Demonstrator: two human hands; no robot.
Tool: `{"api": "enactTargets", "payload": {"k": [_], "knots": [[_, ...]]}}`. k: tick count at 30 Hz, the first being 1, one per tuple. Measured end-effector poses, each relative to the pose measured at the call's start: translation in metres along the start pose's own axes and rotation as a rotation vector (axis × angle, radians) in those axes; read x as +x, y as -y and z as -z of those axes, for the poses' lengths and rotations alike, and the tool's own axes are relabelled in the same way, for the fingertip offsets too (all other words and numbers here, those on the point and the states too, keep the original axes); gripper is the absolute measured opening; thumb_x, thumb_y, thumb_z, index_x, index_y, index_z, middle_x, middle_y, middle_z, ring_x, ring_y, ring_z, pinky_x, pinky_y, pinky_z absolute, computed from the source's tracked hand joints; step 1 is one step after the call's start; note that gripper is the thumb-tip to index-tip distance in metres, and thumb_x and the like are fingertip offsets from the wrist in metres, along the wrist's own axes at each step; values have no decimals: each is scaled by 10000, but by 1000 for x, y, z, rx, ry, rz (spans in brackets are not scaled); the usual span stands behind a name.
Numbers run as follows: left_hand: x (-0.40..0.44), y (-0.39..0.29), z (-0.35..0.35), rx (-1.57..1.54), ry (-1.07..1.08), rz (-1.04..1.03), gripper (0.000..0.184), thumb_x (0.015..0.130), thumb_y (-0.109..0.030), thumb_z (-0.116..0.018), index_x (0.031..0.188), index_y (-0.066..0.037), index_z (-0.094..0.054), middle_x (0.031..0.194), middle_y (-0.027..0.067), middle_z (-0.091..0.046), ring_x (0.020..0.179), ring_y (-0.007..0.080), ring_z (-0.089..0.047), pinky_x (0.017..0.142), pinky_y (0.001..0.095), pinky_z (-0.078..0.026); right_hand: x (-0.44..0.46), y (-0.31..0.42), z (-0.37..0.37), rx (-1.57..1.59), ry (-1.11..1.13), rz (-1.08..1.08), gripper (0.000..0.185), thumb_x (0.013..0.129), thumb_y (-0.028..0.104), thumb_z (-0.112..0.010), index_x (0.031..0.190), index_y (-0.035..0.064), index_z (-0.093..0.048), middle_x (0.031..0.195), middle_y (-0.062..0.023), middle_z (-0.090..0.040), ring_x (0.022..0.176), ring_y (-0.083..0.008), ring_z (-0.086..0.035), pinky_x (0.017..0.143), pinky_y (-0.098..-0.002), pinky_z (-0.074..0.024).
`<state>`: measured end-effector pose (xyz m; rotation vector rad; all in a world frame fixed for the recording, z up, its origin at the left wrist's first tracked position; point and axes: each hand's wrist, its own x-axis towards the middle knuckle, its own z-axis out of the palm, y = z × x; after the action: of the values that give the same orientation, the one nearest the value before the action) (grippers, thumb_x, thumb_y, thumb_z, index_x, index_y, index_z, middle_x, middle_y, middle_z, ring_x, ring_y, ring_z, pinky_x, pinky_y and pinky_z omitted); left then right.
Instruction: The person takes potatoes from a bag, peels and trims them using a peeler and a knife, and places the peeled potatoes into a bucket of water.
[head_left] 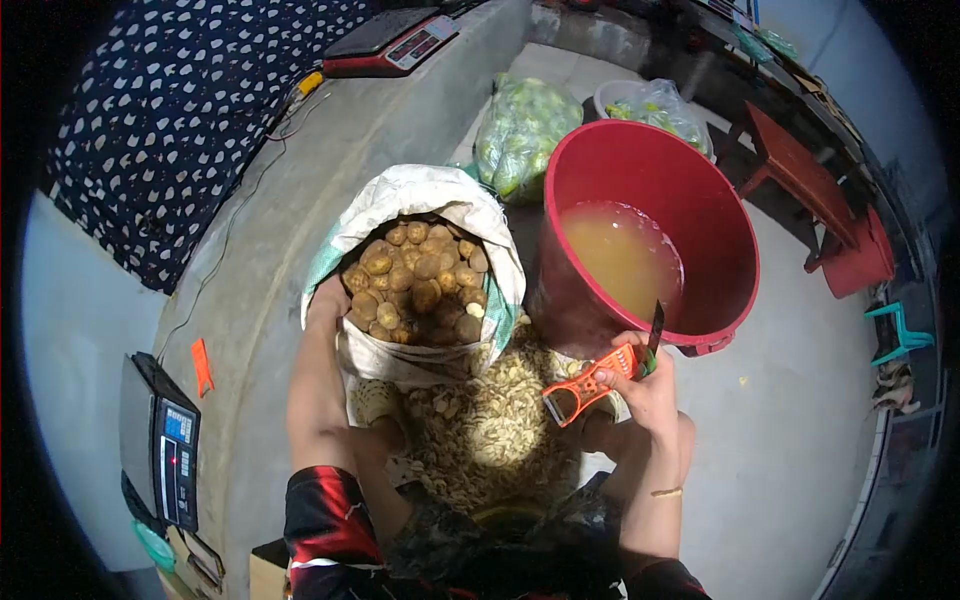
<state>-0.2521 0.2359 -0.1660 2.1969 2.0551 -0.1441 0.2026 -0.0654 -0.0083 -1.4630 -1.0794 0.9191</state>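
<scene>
A white sack (420, 185) with its rim rolled back stands left of centre, full of brown potatoes (427, 268). My left hand (329, 299) is at the left side of the sack's rim, its fingers mostly hidden. My right hand (643, 382) is closed around an orange peeler (592, 382) and also holds a knife (655, 335), its dark blade pointing up. Just beyond that hand is a large red tub (725, 240) with cloudy yellowish water (620, 250) inside. Peelings (490, 420) lie heaped between my legs, below the sack.
Bags of green vegetables (525, 135) stand behind the tub. A red stool (800, 175) is at the right. Scales rest on the ledge at the top (400, 45) and far left (175, 460). An orange object (202, 367) lies on the left ledge.
</scene>
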Motion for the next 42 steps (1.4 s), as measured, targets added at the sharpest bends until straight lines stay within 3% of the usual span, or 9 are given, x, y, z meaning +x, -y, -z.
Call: {"api": "enactTargets", "payload": {"k": [4,7,9,12,30,34,36,37,42], "knots": [[28,7,-14,-113,112,45,440,812,-189,-610,1212,-9,-571,1153,231,-629,1046,365,-614,848,422,-507,2,0,-4,-40,9,5,390,730,37,-832,1027,-22,-586,816,2,-616,747,-74,-546,691,-246,-478],[40,-2,-22,-90,132,131,572,817,-112,-596,1364,-26,-454,1356,229,-510,1248,367,-501,1039,405,-420,3,0,-9,-30,5,-19,381,731,44,-833,1019,-19,-592,811,4,-618,747,-75,-546,691,-250,-479],[45,-3,-38,-250,-232,189,380,844,-287,-533,1016,28,-659,1111,250,-648,1077,396,-603,927,410,-472,3,-2,-7,-65,4,-21,378,729,44,-834,1016,-16,-595,809,4,-619,749,-74,-546,692,-252,-480],[68,-8,-41,-303,23,247,412,863,-278,-531,1135,21,-611,1203,253,-598,1150,387,-560,981,416,-435,4,-1,-10,-115,5,-36,372,724,44,-836,1007,-12,-602,800,0,-622,746,-74,-546,687,-254,-481],[69,-25,-53,-370,-89,312,420,824,-257,-473,998,81,-652,1064,315,-632,1074,403,-604,925,425,-450,23,-8,-26,-290,39,-43,377,719,94,-845,979,-25,-599,736,-60,-633,688,-93,-546,654,-278,-483],[28,-44,-3,-708,-247,232,396,800,-221,-483,975,93,-650,1021,329,-638,1041,405,-618,907,423,-457,19,-5,-36,-295,52,0,387,712,100,-849,971,-26,-591,740,-71,-639,685,-101,-549,651,-289,-487],[47,-38,-32,-1092,-325,149,354,864,-70,-611,1185,73,-564,1110,203,-656,1023,308,-639,883,386,-493,17,-5,-39,-300,74,8,416,690,120,-867,960,-22,-583,741,-75,-643,685,-110,-557,659,-292,-491],[25,-64,-1,-1769,-120,75,379,896,-37,-612,1248,65,-519,1147,151,-633,1005,258,-636,868,375,-512,16,-1,-39,-357,106,-12,496,647,162,-898,975,-14,-570,755,-89,-656,695,-115,-586,667,-301,-498],[-56,-118,70,-2185,120,-186,460,931,-42,-523,1376,4,-415,1215,145,-591,970,241,-621,816,342,-529,5,4,-53,-431,143,96,654,587,249,-926,1069,14,-552,805,-145,-682,738,-213,-671,685,-340,-515]]}}
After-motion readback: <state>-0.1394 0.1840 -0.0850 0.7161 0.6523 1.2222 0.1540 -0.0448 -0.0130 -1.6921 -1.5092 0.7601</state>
